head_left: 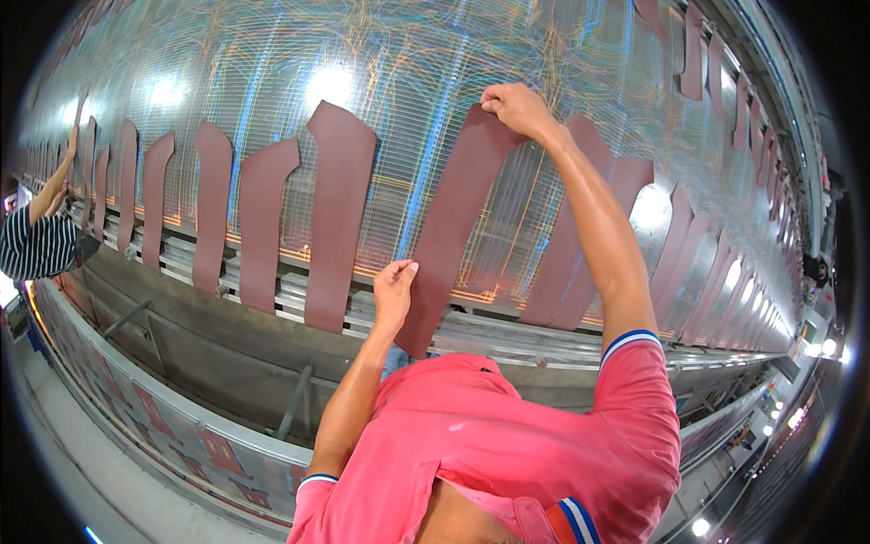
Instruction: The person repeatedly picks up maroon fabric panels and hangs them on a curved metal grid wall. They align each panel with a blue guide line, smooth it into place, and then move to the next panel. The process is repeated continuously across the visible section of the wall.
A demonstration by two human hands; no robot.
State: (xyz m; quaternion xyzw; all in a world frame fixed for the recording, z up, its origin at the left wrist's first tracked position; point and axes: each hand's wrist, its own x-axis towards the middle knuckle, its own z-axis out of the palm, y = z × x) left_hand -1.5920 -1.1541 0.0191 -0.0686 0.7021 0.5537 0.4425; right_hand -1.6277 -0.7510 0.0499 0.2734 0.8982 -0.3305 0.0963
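A long flat brown panel, smooth and slightly slanted, hangs between my hands over a shiny, line-marked table. My right hand is closed in a pinch on its far end, toward the table's middle. Lower down, my left hand pinches the panel's left edge with thumb and fingers. The panel's near end reaches past the table's metal edge toward my body. To its left lies a similar brown panel with an angled top. On the right, my forearm partly covers more brown panels.
Brown panels line the near edge of the table both ways; more lie along its far right side. At the far left a person in a striped shirt reaches onto the table. Behind me runs a metal frame beside another panel-covered surface.
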